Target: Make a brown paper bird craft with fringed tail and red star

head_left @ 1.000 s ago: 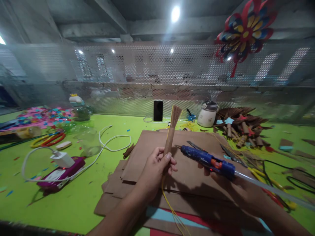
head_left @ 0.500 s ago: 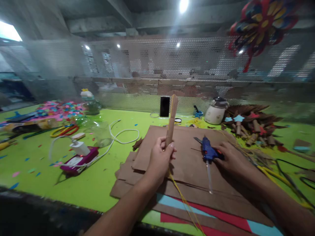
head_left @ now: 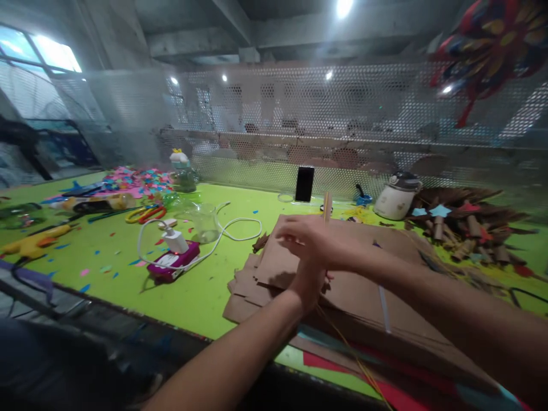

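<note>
My left hand (head_left: 309, 283) is raised over a stack of brown cardboard sheets (head_left: 274, 265) and stays closed round a rolled brown paper stick (head_left: 327, 206); only the stick's tip shows above my hands. My right hand (head_left: 302, 237) crosses in front of the left one, fingers spread and a little blurred, with nothing in it. A clear glue stick (head_left: 384, 301) lies on the cardboard under my right forearm; the glue gun it belongs to is mostly hidden. Yellow strands (head_left: 351, 354) trail down from the paper stick.
On the green table (head_left: 201, 297) lie a purple device with a white charger (head_left: 173, 258), a white cable (head_left: 240, 231), a clear cup (head_left: 204, 224), scissors (head_left: 145, 214) and confetti (head_left: 132, 178). At the back stand a black phone (head_left: 304, 184), a white pot (head_left: 396, 197) and a pile of brown paper pieces (head_left: 464, 225).
My right hand has left the glue gun on the cardboard and swung left across my left hand. The view has turned left and the paper stick now shows only its tip.
</note>
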The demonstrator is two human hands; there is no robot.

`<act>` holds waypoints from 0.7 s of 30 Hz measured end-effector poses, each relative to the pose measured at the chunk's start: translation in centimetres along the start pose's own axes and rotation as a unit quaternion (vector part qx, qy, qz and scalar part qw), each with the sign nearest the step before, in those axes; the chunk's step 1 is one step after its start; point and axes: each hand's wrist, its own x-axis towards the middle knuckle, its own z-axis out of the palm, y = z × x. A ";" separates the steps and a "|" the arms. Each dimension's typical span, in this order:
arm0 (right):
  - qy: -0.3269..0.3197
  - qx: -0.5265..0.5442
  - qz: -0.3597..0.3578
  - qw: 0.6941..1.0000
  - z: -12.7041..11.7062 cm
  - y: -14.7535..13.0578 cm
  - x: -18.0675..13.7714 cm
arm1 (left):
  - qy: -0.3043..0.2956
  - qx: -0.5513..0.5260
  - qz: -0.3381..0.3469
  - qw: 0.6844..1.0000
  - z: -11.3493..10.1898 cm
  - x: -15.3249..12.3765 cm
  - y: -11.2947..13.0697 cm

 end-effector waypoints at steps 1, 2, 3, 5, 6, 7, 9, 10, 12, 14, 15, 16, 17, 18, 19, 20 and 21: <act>-0.053 -0.048 -0.005 0.997 0.8 -0.2 2.2 | 0.003 0.003 -0.009 1.000 0.0 0.1 -0.2; -0.080 -0.061 -0.013 0.995 1.7 -0.2 4.1 | 0.007 0.005 -0.018 1.000 0.0 0.2 -0.3; -0.097 -0.068 -0.021 0.993 2.8 0.0 5.7 | 0.011 0.004 -0.024 1.000 0.0 0.2 -0.4; -0.132 -0.085 -0.036 0.987 4.9 0.3 8.0 | 0.019 -0.008 -0.018 1.000 0.1 0.2 -0.4; -0.146 -0.094 -0.043 0.984 5.9 0.4 8.8 | 0.021 -0.017 -0.012 1.000 0.1 0.2 -0.3; -0.156 -0.102 -0.051 0.981 6.8 0.5 9.4 | 0.022 -0.028 -0.007 0.999 0.1 0.1 -0.3; -0.175 -0.112 -0.068 0.976 8.5 0.6 10.1 | 0.022 -0.052 0.000 0.998 0.3 0.0 -0.2; -0.178 -0.115 -0.076 0.974 9.1 0.7 10.3 | 0.020 -0.063 0.001 0.998 0.3 0.0 -0.2; -0.173 -0.114 -0.092 0.974 9.7 0.8 10.4 | 0.016 -0.078 -0.002 0.997 0.4 0.0 -0.1; -0.154 -0.105 -0.108 0.976 9.6 1.0 10.3 | 0.010 -0.083 -0.005 0.996 0.5 0.1 -0.1; -0.143 -0.098 -0.117 0.978 9.2 1.0 10.1 | 0.007 -0.083 -0.006 0.997 0.5 0.2 -0.1; -0.131 -0.090 -0.126 0.979 8.6 1.0 9.9 | 0.005 -0.081 -0.007 0.997 0.4 0.2 -0.2; -0.117 -0.080 -0.132 0.981 7.9 0.8 9.5 | 0.003 -0.078 -0.010 0.997 0.4 0.3 -0.2; -0.103 -0.070 -0.137 0.983 7.1 0.6 9.1 | 0.002 -0.075 -0.014 0.997 0.3 0.3 -0.3; -0.086 -0.061 -0.138 0.985 6.1 0.3 8.5 | -0.001 -0.071 -0.020 0.997 0.2 0.4 -0.4; -0.063 -0.049 -0.135 0.988 5.1 -0.1 7.7 | -0.005 -0.069 -0.027 0.997 0.0 0.4 -0.4; -0.035 -0.037 -0.129 0.990 4.0 -0.5 6.7 | -0.012 -0.068 -0.035 0.997 -0.1 0.4 -0.4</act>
